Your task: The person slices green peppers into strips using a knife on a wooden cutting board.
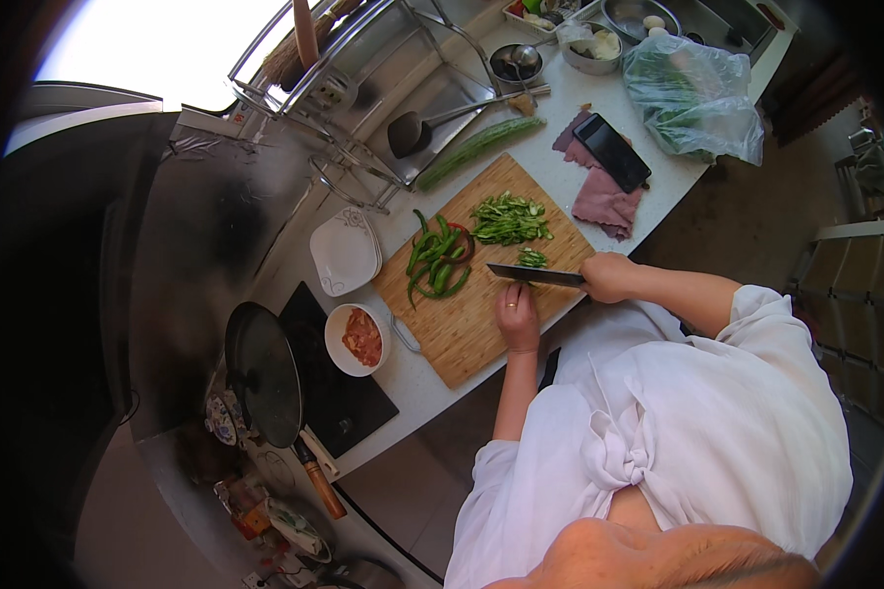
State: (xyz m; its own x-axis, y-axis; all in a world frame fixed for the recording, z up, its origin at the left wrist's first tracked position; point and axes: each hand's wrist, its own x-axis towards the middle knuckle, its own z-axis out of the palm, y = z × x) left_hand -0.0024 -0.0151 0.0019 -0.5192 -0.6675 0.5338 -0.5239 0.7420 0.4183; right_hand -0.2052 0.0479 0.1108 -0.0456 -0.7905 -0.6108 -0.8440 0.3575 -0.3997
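My right hand [608, 277] is closed around the handle of a kitchen knife [534, 274], its blade over the front part of a bamboo cutting board [464, 342]. Close against the blade, the fingers of my left hand [517, 316] hold a piece of green pepper that they mostly cover. Just beyond the blade lies a small bunch of cut green pepper [532, 257]. A larger heap of sliced green pepper [512, 219] is farther back on the board. Whole green peppers [436, 265] and a reddish one lie to its left.
White plates [345, 250] and a bowl of raw sliced meat [362, 337] stand left of the board, near a lidded pan [264, 374]. Behind lie a long green gourd [479, 151] and a spatula [410, 134]. A smartphone [611, 152] rests on cloths, near a plastic bag of greens [689, 96].
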